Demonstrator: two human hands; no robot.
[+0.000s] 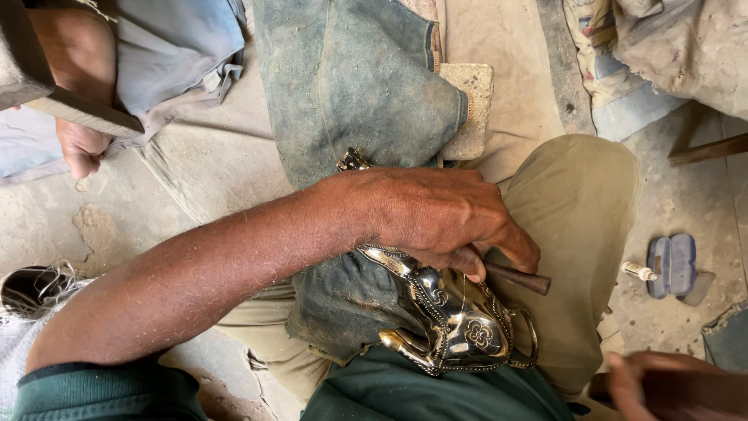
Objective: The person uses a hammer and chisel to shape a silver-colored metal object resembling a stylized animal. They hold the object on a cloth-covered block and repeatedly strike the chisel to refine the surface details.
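Seated metalworker, viewed from above. The left hand (436, 218) reaches across the lap, its fingers (467, 261) closed around a short dark rod-shaped tool (518, 277), apparently a punch or chisel, whose tip is hidden beneath the hand, so that its contact with the work cannot be confirmed; the hand also presses down on the work, which appears to steady it. The work is a polished, silver-and-gold metal figure with engraved flower motifs (456, 323); it lies in the person's lap, between the thighs, on a worn grey-blue denim cloth (354, 86) draped over the khaki trouser leg (576, 195), the cloth probably serving as padding and as a guard for the clothing. The right hand (647, 382) appears blurred at the lower right corner, gripping a dark object that is cut off by the frame and cannot be identified. On the dusty concrete floor (47, 226) to the right lie a pair of blue sandals (672, 263) and a small white bottle (639, 271), well apart from the work; another person's hand (78, 148) shows at upper left, beside a wooden block (47, 86).
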